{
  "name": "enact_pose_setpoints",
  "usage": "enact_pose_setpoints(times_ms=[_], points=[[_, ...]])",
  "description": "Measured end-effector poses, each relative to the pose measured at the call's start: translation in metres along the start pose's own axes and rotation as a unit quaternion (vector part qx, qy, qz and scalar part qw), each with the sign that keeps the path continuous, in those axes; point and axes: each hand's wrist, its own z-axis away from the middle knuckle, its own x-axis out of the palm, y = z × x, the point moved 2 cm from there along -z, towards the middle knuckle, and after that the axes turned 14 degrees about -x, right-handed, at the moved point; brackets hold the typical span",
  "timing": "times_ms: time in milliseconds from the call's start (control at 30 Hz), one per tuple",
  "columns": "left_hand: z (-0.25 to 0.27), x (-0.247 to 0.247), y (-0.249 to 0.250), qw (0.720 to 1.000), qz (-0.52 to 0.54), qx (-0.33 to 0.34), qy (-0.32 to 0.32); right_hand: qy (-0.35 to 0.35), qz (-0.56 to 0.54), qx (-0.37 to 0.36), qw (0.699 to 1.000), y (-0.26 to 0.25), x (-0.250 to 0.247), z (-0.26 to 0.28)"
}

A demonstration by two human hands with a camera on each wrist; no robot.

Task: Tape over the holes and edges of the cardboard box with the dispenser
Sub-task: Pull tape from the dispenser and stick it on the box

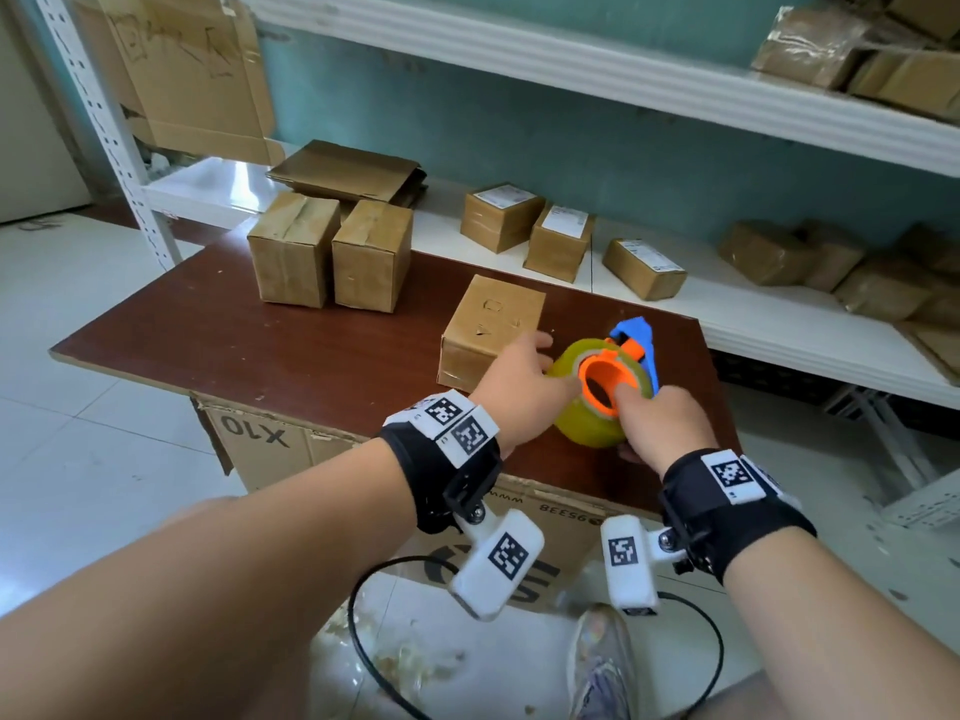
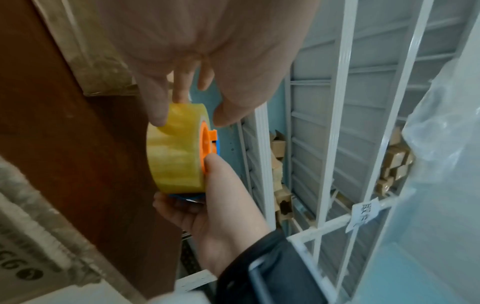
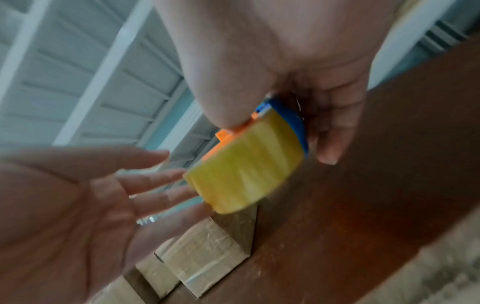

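Observation:
A small cardboard box (image 1: 491,330) with small holes in its top lies on the dark brown table (image 1: 234,335). Just right of it is the tape dispenser (image 1: 602,392): a yellow tape roll (image 2: 176,158) on an orange hub, in a blue frame. My right hand (image 1: 649,413) grips the dispenser, thumb (image 3: 226,107) on the orange hub and fingers behind the blue frame. My left hand (image 1: 524,376) reaches in between box and dispenser with straight, spread fingers (image 3: 145,179). Its fingertips (image 2: 155,115) touch the roll's rim.
Two taped boxes (image 1: 291,257) (image 1: 371,254) stand at the table's back left. Behind runs a white shelf (image 1: 753,324) with labelled parcels (image 1: 558,241) and flattened cardboard (image 1: 345,168). A large carton (image 1: 270,444) sits under the table. A black cable (image 1: 363,641) loops over the floor.

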Motion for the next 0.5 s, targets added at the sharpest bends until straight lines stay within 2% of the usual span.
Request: enact_pose_setpoints(times_ms=[67,133,267,400,500], points=[[0.003,-0.004,0.005,0.998,0.051,0.003,-0.031,0.051,0.013,-0.047,0.998,-0.012,-0.014,0.009],[0.005,-0.009,0.008,0.993,0.105,-0.011,-0.058,0.080,-0.029,-0.095,0.992,-0.025,-0.022,0.019],[0.005,-0.018,0.005,0.983,0.165,-0.015,-0.072,0.092,-0.150,-0.159,0.971,-0.042,-0.015,0.031],[0.011,-0.027,0.005,0.981,0.184,0.018,-0.063,0.024,-0.321,-0.139,0.936,-0.059,0.004,0.037],[0.013,-0.040,0.006,0.980,0.192,0.038,-0.040,-0.058,-0.360,-0.145,0.920,-0.072,0.010,0.043]])
